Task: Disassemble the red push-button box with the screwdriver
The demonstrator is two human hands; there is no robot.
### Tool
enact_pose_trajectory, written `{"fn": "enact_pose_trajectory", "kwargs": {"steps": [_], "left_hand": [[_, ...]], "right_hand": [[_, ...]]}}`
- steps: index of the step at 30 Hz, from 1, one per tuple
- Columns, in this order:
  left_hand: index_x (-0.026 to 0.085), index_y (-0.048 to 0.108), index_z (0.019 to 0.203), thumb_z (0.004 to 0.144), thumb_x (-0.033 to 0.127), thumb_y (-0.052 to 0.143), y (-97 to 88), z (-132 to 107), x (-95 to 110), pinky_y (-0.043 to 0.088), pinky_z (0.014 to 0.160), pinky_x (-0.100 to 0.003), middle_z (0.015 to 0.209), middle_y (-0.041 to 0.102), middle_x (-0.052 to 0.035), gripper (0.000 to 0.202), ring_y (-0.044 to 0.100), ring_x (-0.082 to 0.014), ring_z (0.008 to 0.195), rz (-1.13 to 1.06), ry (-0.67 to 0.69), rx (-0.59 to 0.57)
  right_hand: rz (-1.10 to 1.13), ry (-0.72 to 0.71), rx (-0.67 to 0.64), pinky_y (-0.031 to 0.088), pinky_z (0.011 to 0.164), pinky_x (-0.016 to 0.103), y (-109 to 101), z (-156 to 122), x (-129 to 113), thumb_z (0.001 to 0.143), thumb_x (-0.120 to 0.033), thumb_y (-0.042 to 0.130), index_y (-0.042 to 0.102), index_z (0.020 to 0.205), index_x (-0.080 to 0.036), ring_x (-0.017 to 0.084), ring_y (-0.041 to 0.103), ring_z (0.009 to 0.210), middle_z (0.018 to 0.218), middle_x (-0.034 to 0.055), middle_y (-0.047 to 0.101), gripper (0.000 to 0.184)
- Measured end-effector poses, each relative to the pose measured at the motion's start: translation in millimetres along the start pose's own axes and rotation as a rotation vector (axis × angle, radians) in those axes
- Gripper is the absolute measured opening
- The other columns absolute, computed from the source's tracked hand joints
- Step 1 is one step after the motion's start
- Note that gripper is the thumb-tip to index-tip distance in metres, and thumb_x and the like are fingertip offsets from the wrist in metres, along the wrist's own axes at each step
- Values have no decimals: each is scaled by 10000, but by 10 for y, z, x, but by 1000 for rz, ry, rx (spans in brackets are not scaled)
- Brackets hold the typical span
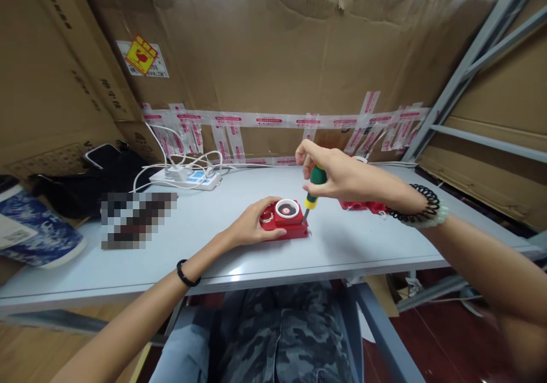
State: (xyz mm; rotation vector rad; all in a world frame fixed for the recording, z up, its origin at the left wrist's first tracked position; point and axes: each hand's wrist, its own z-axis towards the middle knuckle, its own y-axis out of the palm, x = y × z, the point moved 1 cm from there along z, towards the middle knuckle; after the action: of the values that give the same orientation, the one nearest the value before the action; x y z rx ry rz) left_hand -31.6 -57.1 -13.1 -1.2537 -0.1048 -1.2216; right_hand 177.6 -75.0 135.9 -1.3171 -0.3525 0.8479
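Note:
A small red box-shaped device (291,231) with a white ring round a dark disc on its top lies on the table near the front edge. My left hand (252,223) grips its left end, thumb along the front side and fingers behind. Closed round the green and yellow handle of a screwdriver (311,200) is my right hand (327,169). The screwdriver stands nearly upright, its metal shaft leaning slightly, with the tip at the device's right corner. Whether the tip sits in a screw is too small to tell.
More red parts (354,205) lie behind my right wrist, partly hidden. A white power strip (192,178) with tangled cables, a phone (102,156) on a black bag (72,186) and a blue-and-white cylinder (38,226) are at the left. Cardboard (273,58) walls the table's back; a metal frame (474,64) stands right.

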Motion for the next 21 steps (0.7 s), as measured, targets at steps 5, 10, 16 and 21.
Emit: {"fn": "enact_pose_trajectory", "kwargs": {"steps": [5,10,16,21], "left_hand": [[194,493,1252,724,413,722,-2,2,1,478,942,-396,1230,599,-107,616,601,-272,1069,26,6,-1],[191,473,1266,724,424,723,-2,-1,-14,484,935,-408,1232,597,-115,641,601,-278,1071,26,-7,-2],[194,480,1262,730,407,720,-7,1,-4,480,936,-395,1233,596,-109,621,600,-270,1068,3,30,-3],[191,475,1273,729,411,721,-4,-1,-10,473,943,-410,1236,592,-113,637,595,-277,1072,18,3,-7]], "right_hand": [[29,-77,-38,407,642,282,-10,3,-17,711,-211,623,444,957,-227,162,564,768,936,23,613,305],[-166,112,116,362,588,301,50,26,-1,805,-404,561,436,945,-216,182,521,664,736,10,568,265],[39,-22,-15,402,613,271,3,0,-8,681,-174,592,397,975,-232,154,552,747,919,22,588,357],[-103,70,99,379,570,294,30,-25,-70,761,-292,578,374,949,-216,162,519,644,757,7,550,287]]}}
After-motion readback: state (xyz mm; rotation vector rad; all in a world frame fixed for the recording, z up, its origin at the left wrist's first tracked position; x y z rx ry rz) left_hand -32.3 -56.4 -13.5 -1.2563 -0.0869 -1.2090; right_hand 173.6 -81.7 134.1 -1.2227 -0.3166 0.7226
